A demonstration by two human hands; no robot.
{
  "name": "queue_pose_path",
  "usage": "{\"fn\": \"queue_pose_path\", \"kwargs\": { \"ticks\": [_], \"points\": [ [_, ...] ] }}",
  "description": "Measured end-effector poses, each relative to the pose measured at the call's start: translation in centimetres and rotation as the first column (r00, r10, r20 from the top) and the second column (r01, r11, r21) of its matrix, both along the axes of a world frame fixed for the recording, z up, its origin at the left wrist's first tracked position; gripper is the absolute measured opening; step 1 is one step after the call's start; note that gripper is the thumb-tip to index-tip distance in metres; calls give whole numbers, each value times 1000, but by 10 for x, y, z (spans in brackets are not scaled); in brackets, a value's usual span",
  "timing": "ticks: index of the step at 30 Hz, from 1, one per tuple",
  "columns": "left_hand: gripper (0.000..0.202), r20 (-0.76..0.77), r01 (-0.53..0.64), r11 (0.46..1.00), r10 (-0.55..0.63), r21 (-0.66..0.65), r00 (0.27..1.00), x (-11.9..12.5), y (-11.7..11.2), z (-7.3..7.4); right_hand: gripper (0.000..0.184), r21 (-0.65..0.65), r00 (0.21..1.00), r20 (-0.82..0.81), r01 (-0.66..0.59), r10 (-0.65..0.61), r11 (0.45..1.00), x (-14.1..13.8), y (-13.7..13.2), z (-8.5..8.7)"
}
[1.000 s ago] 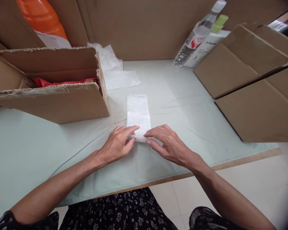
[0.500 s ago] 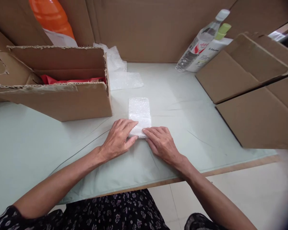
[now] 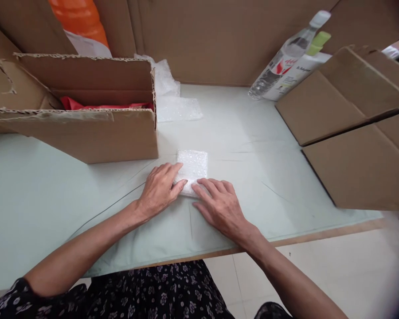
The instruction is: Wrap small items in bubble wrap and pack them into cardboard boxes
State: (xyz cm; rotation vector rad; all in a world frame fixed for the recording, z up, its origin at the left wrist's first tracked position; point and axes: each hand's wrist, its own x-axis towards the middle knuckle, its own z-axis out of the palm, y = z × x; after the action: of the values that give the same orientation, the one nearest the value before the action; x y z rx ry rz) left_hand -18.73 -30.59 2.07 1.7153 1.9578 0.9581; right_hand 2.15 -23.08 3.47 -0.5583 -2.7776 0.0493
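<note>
A folded piece of bubble wrap [image 3: 193, 164] lies flat on the cloth-covered table in front of me. My left hand [image 3: 160, 184] grips its left side, thumb on the near fold and fingers along the edge. On the near right corner rest the fingertips of my right hand [image 3: 219, 201], spread a little, with the thumb apart from the wrap on the cloth. Whether anything is inside the fold I cannot tell.
To the left stands an open cardboard box [image 3: 119, 137] with a red packet [image 3: 99, 106] inside. More bubble wrap [image 3: 179, 109] lies behind it. An orange bottle [image 3: 81, 22], a clear bottle [image 3: 286, 60], a white tube [image 3: 294, 76] and cardboard boxes [image 3: 359, 164] stand around the table [image 3: 246, 177].
The bubble wrap looks shorter, its near part folded over. My right thumb has moved off its near edge, while my left hand has slid slightly left. The view has shifted a little.
</note>
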Motion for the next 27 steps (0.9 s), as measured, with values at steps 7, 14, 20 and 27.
{"fn": "queue_pose_path", "kwargs": {
  "ticks": [7, 14, 20, 27],
  "points": [
    [66, 858, -144, 959, 284, -245, 428, 13, -33, 16, 23, -507, 933, -257, 92, -252, 857, -7, 3, -6],
    [87, 938, -90, 941, 334, -326, 89, 32, -48, 16, 23, -902, 943, -176, -40, -281, 430, -15, -27, 5],
    [76, 929, -76, 951, 309, -299, 205, 26, -57, 14, 28, -694, 946, -191, 60, -264, 717, -10, -20, 6],
    [72, 659, 82, 966, 103, -244, 745, 21, -65, 24, 29, -786, 972, -216, -121, -86, 606, -19, -13, 14]
  ]
}}
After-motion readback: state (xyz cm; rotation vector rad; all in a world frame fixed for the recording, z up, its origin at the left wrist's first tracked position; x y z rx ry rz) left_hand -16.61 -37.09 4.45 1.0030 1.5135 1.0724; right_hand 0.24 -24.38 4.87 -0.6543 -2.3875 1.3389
